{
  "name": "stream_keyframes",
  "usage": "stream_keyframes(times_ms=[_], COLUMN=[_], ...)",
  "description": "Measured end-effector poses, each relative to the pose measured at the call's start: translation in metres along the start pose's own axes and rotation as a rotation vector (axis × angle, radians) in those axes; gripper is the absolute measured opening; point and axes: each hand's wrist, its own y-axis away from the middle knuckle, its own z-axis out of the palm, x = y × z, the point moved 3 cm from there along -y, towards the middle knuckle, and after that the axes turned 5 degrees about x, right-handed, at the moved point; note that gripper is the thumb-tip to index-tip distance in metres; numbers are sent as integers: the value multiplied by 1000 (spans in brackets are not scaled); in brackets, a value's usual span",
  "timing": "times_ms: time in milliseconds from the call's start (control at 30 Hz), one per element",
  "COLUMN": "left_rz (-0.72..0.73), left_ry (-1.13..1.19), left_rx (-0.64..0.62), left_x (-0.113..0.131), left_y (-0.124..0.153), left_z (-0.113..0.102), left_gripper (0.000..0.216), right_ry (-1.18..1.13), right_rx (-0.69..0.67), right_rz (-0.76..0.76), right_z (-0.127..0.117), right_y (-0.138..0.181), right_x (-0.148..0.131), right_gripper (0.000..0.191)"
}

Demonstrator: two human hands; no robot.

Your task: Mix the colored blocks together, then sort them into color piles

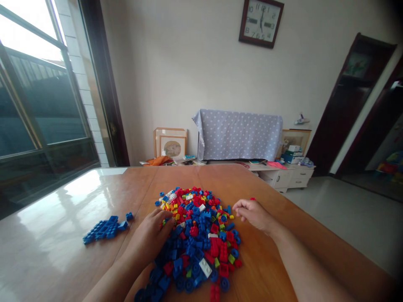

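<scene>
Daylit room, wide-angle view

Bright daylight enters through the window (34, 84) on the left — its top panes blown out — and throws a pale glare across the glossy tabletop (63, 209). Edges bend outward, the corners darken, and the far doorway (362, 105) sits dim and soft.

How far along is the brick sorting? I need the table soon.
Done: a small group of blue bricks lies apart at the left. In hand: the left hand rests on the mixed brick pile; the right hand hovers beside it. Left: most bricks, many blue, remain mixed.
</scene>
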Motion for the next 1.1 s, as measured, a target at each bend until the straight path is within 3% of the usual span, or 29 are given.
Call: stream_keyframes(times_ms=[133, 200, 333, 400, 500, 667, 733, 833, 1100], left_rz=[-3, -1, 6, 5, 1, 3, 0, -3, -4], left_ry=[3, 4, 3, 2, -8, -13, -7, -4, -1], left_rx=[-23, -31, -35, -33, -40, -36, -43, -47, -52], left_x=[5, 7, 9, 10, 11, 15, 15, 14, 12], left_y=[2, 3, 3, 3, 3, 2, 2, 2, 2], left_z=[-2, -3, -4, -4, -5, -5, -5, -4, -3], left_gripper=[35, 35, 34, 35, 35, 34, 33, 33, 36], right_ry=[-227, -284, -328, -291, -190, 17, 131, 230, 172], right_rx=[-323, -338, -239, -237, -357, -650, -630, -535, -347], right_rz=[-26, -6, -7, -51, -122, -150, -221, -314, -284], right_z=[29, 35, 33, 26, 15, 15, 20, 30, 39], right_y=[17, 18, 14, 16, 27, 55, 61, 62, 45], right_x=[-29, -33, -33, -36, -46, -67, -74, -79, -61], right_gripper=[25, 30, 35, 25, 17, 48, 54, 47, 30])
